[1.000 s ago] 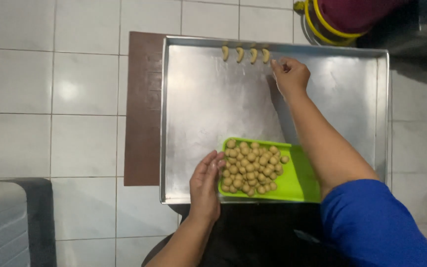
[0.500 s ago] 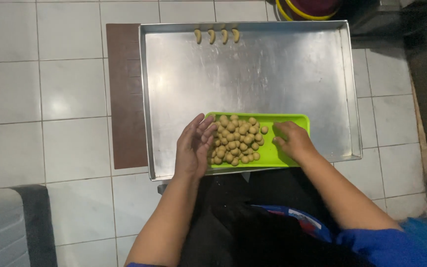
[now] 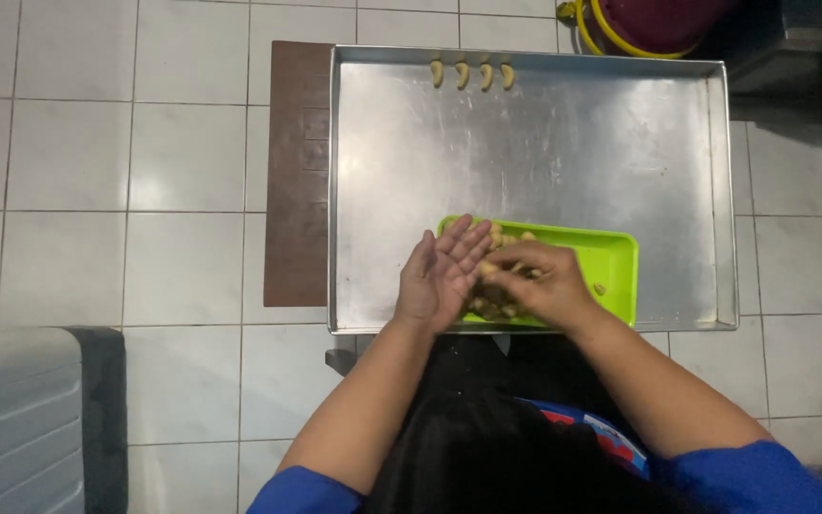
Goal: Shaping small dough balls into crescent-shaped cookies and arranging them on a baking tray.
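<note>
A lime-green plastic tray (image 3: 606, 255) rests on the near edge of a big metal baking tray (image 3: 563, 152). It holds several small tan dough balls (image 3: 499, 306), mostly hidden under my hands. My left hand (image 3: 438, 278) stands on its edge at the green tray's left end, fingers straight, palm turned right. My right hand (image 3: 542, 284) lies curled over the pile, its fingertips pinching a dough ball (image 3: 488, 270) against the left palm. Several curved dough pieces (image 3: 473, 74) sit in a row along the baking tray's far rim.
A dark brown board (image 3: 297, 171) pokes out from under the baking tray's left side on the white tile floor. A yellow-rimmed maroon bucket (image 3: 658, 24) stands at the top right. A grey ribbed case (image 3: 11, 419) fills the bottom left corner.
My right hand drew back from the row at the far rim to the green tray, then slid left onto the pile beside my left palm. The left hand stayed by the tray.
</note>
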